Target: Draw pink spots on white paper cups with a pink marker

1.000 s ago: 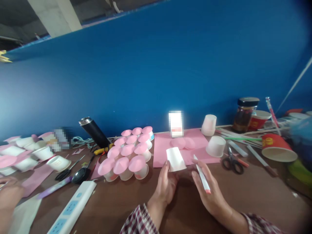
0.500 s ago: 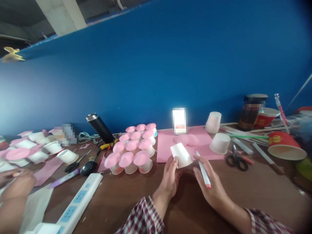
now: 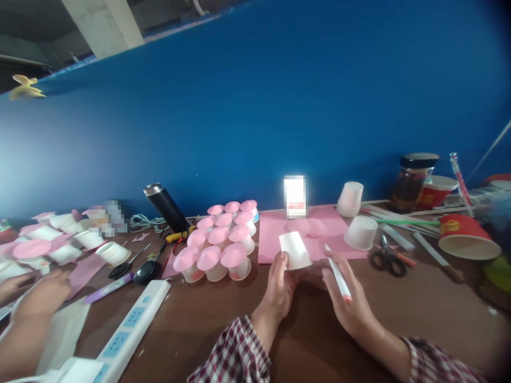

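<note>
My left hand [image 3: 280, 290] is closed round the lower left side of a white paper cup [image 3: 295, 250], turned with its narrower end up and tilted. To its right, my right hand [image 3: 349, 300] grips a white marker [image 3: 338, 277] with an orange-red end; the marker's other end points up and left, apart from the cup. Behind the cup lies a pink sheet [image 3: 271, 234] with pink paper discs [image 3: 315, 229] on it. Two white cups stand upside down at its right, a near one [image 3: 360, 234] and a stack [image 3: 350, 199] farther back.
Left of me stand several cups topped with pink cones [image 3: 218, 236]. Nearby are a power strip [image 3: 128, 324], a black flask [image 3: 165, 206] and yellow-handled pliers [image 3: 175, 236]. Black scissors [image 3: 387, 260] and a red paper bucket [image 3: 465, 236] lie right. Another person's hand [image 3: 46, 298] works at far left.
My right hand with the marker has shifted slightly right, away from the cup. The cup has turned a little in my left hand. At far left, the other person's hand has moved.
</note>
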A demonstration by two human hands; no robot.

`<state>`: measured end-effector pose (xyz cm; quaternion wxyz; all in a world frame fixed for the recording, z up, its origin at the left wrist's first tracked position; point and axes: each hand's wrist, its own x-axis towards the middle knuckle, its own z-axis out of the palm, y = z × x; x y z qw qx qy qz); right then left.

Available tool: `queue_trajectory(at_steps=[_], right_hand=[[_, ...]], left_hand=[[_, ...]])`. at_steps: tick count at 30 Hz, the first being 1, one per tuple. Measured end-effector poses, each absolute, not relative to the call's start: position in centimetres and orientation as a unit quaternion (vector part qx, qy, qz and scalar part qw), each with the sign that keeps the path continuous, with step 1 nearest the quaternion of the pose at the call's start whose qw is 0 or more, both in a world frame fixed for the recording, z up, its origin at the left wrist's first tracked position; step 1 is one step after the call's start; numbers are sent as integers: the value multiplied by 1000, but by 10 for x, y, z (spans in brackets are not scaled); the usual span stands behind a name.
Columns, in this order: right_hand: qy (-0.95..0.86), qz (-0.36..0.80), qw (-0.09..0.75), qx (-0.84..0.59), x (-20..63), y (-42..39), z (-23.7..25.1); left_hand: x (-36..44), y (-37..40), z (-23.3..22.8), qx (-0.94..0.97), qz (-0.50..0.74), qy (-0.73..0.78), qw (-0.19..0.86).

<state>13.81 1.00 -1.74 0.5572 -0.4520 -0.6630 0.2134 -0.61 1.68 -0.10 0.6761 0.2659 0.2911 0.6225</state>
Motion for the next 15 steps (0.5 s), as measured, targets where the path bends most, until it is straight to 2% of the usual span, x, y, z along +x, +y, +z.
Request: queue_trajectory(at_steps=[3, 9, 15], right_hand=[[-642, 252, 578, -437, 139, 4, -12], [-682, 241, 579, -377, 144, -4, -6], [-715, 223, 547, -373, 140, -11, 10]], left_hand=[[-7, 19, -2, 222, 620, 290, 694], [-5, 17, 1, 194, 627, 295, 695], [-4, 15, 6, 188, 619, 305, 699]])
